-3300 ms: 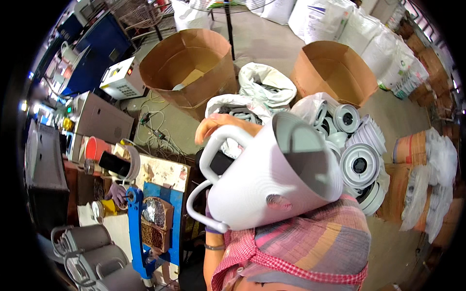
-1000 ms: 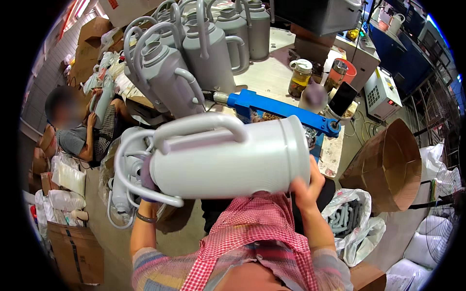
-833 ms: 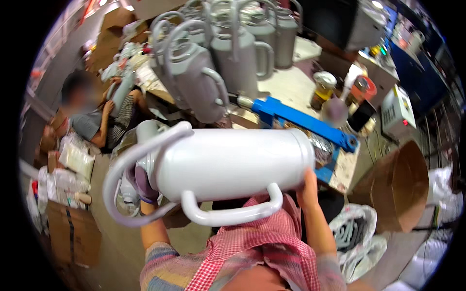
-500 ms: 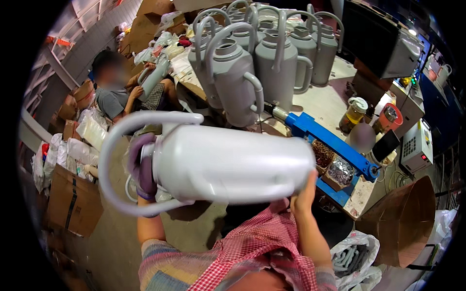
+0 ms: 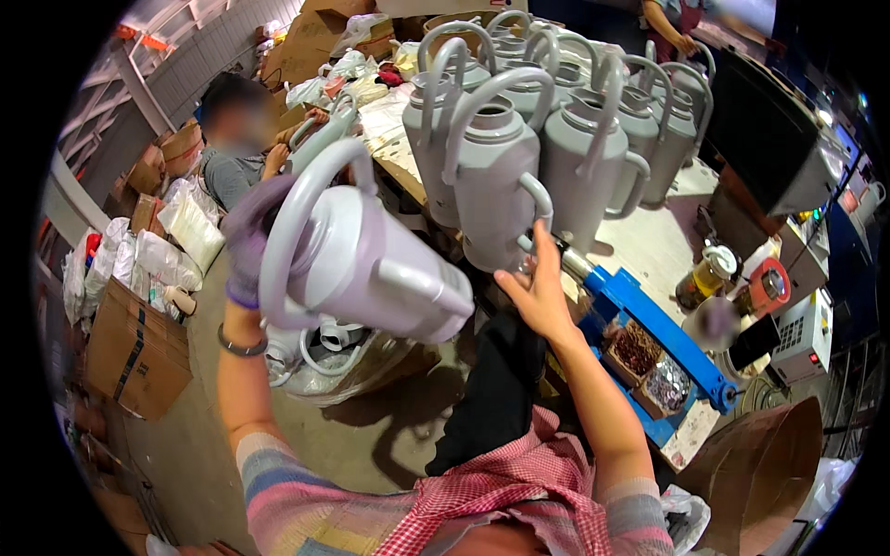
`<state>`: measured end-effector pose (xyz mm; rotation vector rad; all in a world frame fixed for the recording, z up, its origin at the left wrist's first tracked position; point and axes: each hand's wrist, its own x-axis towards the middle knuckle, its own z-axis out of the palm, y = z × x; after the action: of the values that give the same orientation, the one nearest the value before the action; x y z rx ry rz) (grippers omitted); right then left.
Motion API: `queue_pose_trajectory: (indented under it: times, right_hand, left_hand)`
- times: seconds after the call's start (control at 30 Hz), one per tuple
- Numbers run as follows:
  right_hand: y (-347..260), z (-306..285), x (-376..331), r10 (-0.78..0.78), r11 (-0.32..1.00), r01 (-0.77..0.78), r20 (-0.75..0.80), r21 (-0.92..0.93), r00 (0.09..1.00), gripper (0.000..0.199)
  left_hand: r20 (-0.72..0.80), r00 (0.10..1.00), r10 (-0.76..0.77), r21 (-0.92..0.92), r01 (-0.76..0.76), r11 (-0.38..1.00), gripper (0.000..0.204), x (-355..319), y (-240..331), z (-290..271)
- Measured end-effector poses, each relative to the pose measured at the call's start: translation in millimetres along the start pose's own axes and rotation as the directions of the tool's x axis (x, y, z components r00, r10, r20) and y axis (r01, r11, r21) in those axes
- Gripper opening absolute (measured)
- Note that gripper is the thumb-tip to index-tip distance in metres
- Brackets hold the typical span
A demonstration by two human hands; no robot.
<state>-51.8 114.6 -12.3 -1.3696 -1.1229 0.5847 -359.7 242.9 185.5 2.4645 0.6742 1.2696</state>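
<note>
While your gloved left hand (image 5: 255,243) grips the neck end of the held grey jug (image 5: 394,264), your bare right hand (image 5: 544,298) is well apart from it, fingers spread and holding nothing, by the side handle of the nearest standing jug (image 5: 501,190); whether a fingertip touches that handle, you cannot tell from here.

Several jugs already stand upright in a cluster on the white table (image 5: 666,236), each visible neck open and with no lid. Yours is not among them: it is up in the air left of the table's edge, over the plastic bag (image 5: 366,375) on the floor, where more grey pieces lie.

Your jug is pale and smooth, and it looks rigid. It tilts, with its neck toward your left hand and its base down to the right. A long loop handle arches past the neck, and a shorter handle runs along the body.
</note>
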Motion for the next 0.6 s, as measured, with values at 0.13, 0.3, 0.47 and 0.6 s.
queue_pose_trajectory:
  times: [0.13,0.3,0.47,0.6]
  right_hand:
    - [18,0,51,-0.17,0.954,0.092,-0.261,-0.285,0.95,0.101]
    - [13,-19,97,0.314,0.938,-0.309,0.007,-0.159,0.949,0.045]
    - [19,15,121,0.156,0.968,-0.162,-0.047,-0.193,0.987,0.04]
    - [25,37,156,0.169,0.974,-0.177,-0.066,-0.143,0.983,0.041]
  left_hand:
    - [-0.019,0.999,-0.035,0.018,0.036,0.999,0.038,43,-56,26]
    - [-0.044,0.995,0.088,0.109,-0.083,0.991,0.033,79,-111,70]
    - [-0.068,0.977,0.201,0.35,-0.166,0.922,0.03,100,-148,93]
    - [-0.085,0.99,0.111,0.347,-0.075,0.935,0.032,118,-173,95]
